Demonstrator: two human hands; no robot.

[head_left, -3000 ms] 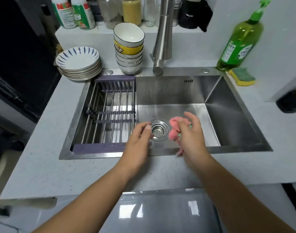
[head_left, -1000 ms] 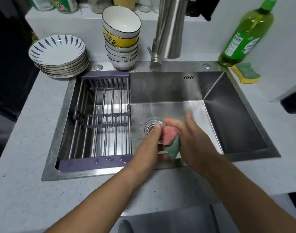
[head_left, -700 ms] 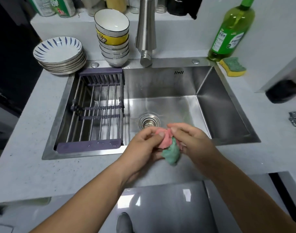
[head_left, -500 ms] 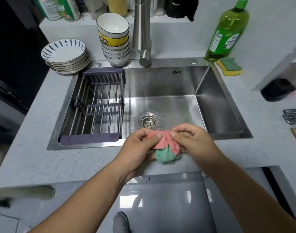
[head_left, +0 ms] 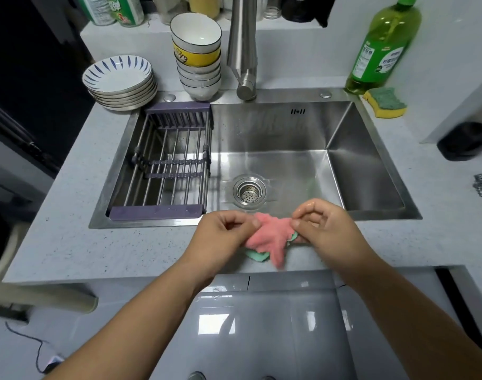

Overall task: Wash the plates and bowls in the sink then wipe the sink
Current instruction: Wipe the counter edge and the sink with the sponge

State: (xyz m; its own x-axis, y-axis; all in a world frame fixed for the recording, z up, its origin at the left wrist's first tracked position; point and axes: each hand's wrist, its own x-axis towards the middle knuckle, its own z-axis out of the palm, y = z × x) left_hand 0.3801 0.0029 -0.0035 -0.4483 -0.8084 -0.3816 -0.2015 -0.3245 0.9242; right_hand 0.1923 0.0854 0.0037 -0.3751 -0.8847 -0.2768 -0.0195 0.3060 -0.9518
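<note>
Left hand (head_left: 225, 232) and right hand (head_left: 320, 226) each pinch an end of the pink-and-green cloth (head_left: 267, 237), at lower centre over the sink's (head_left: 367, 171) front rim. Plates (head_left: 119, 79) and bowls (head_left: 197, 54) stand stacked upper left. Recommend spreading the cloth flat before wiping. The basin's right half is open; the rack (head_left: 168, 163) fills the left.

A rack (head_left: 168, 171) is sitting in the left part of the sink (head_left: 275, 133), with the drain (head_left: 249, 191) lying to its right. Behind the sink, the plates (head_left: 119, 78) are standing at the left, the bowls (head_left: 197, 56) right of them (beside the faucet (head_left: 242, 45)), and a bottle (head_left: 385, 48) and sponge (head_left: 385, 102) at the far right. The cloth (head_left: 270, 237) is hanging between the left hand (head_left: 220, 237) and the right hand (head_left: 324, 229) over the sink's front edge.
</note>
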